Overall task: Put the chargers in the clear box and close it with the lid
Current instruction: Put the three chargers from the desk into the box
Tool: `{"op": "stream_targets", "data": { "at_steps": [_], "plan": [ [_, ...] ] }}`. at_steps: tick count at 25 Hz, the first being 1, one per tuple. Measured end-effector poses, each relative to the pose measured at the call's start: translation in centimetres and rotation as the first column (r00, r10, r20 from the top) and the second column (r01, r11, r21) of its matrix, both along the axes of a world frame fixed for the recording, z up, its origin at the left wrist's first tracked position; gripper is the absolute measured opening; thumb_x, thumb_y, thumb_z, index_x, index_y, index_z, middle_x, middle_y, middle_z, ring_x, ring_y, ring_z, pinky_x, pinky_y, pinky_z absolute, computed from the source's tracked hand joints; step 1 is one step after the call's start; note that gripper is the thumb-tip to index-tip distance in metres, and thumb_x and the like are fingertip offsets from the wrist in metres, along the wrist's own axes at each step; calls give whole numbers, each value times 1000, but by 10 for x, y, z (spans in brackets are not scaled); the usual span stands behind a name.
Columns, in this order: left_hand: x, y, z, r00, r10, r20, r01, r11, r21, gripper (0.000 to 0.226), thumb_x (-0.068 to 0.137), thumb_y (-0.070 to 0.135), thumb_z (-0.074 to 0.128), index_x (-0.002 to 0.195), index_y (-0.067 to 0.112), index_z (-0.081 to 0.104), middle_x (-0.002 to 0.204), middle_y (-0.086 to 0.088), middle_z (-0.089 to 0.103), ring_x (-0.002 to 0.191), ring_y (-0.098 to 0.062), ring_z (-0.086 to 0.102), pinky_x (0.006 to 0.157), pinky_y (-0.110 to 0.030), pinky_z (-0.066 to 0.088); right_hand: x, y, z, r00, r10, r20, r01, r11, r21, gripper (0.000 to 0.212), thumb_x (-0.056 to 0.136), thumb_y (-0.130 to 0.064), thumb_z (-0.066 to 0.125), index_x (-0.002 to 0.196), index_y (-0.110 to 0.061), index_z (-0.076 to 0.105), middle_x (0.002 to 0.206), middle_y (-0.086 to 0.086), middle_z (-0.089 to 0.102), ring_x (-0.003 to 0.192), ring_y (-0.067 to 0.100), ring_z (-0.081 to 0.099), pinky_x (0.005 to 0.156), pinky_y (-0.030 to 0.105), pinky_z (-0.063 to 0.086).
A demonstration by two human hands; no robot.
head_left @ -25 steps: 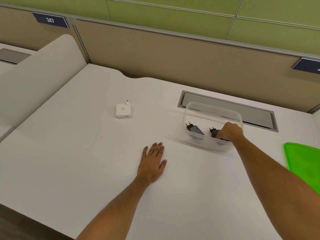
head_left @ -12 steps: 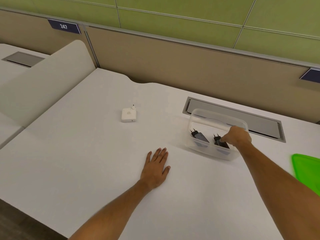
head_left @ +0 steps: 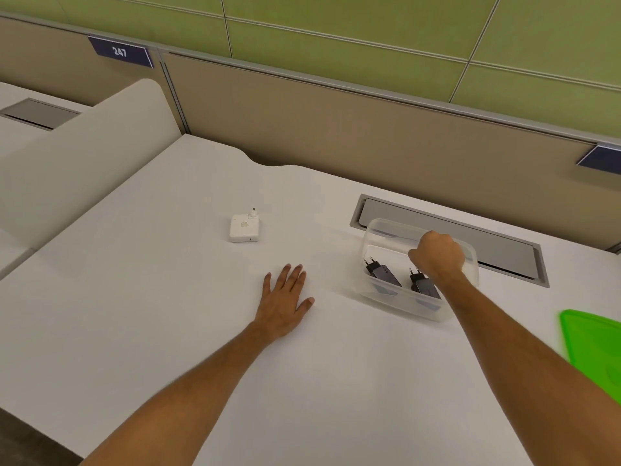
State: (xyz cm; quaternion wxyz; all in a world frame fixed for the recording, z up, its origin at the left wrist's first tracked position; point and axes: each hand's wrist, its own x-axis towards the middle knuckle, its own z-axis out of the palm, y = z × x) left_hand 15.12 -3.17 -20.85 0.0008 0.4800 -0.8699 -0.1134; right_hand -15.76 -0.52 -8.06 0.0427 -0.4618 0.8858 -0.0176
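The clear box (head_left: 379,230) stands on the white desk at the right, open on top. Two black chargers lie inside it: one on the left (head_left: 383,272), one on the right (head_left: 425,285). My right hand (head_left: 437,257) hovers above the box with its fingers curled and nothing visible in it, just over the right charger. A white square charger (head_left: 244,227) lies on the desk to the left of the box. My left hand (head_left: 285,297) rests flat on the desk with fingers spread, below the white charger. The green lid (head_left: 594,351) lies at the right edge.
A grey cable hatch (head_left: 504,243) is set into the desk just behind the box. A beige partition (head_left: 336,129) runs along the back of the desk. A white curved divider (head_left: 84,156) rises at the left.
My right hand has let go of the right black charger and lifted out of the box. The left hand has stayed flat on the desk. The view has shifted a little.
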Motion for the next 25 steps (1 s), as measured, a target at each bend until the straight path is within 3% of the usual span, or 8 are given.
{"op": "stream_targets", "data": {
  "at_steps": [5, 10, 15, 20, 23, 25],
  "plan": [
    [4, -19, -7, 997, 25, 67, -25, 1000, -1, 70, 95, 56, 20, 151, 18, 6, 162, 2, -1, 148, -18, -10, 117, -52, -6, 47, -28, 5, 977, 180, -113, -188, 980, -69, 4, 76, -10, 55, 74, -13, 54, 66, 6, 49, 61, 30, 47, 57, 27, 37],
    [2, -20, -14, 997, 31, 77, -30, 999, -14, 71, 94, 58, 17, 151, 19, 4, 162, 2, 0, 148, -18, -6, 118, -52, -5, 103, -60, 1, 935, 343, -91, -348, 936, -50, 14, 78, -12, 54, 67, -12, 44, 60, 3, 44, 62, 31, 53, 54, 27, 34],
    [1, -20, -18, 997, 46, 56, -45, 999, -19, 72, 92, 60, 13, 151, 19, 4, 162, 1, 2, 149, -19, -3, 119, -52, -2, 151, -85, -18, 913, 408, -20, -408, 908, -89, 34, 82, -16, 54, 54, -14, 34, 51, -1, 38, 45, 17, 36, 46, 21, 22],
    [1, -22, -21, 998, 64, -3, -64, 998, -21, 73, 90, 62, 15, 150, 21, 9, 161, 2, 10, 149, -19, 1, 119, -51, -2, 182, -103, -38, 867, 496, 45, -494, 868, -50, 16, 86, -22, 54, 78, -8, 58, 70, 3, 56, 62, 22, 51, 56, 27, 37],
    [0, -23, -22, 997, 76, -29, -77, 997, -27, 74, 89, 64, 16, 150, 22, 11, 161, 2, 15, 149, -19, 3, 119, -50, -5, 193, -117, -44, 846, 533, 34, -531, 846, -41, 19, 86, -25, 54, 90, -8, 63, 80, 4, 64, 68, 22, 53, 61, 30, 38],
    [0, -23, -24, 996, 81, -35, -82, 996, -27, 75, 89, 65, 16, 150, 22, 13, 160, 1, 17, 149, -19, 4, 119, -51, -5, 200, -128, -49, 813, 582, 31, -581, 813, -39, 28, 88, -31, 55, 103, -10, 63, 95, 6, 67, 82, 24, 59, 71, 33, 42]
  ]
}}
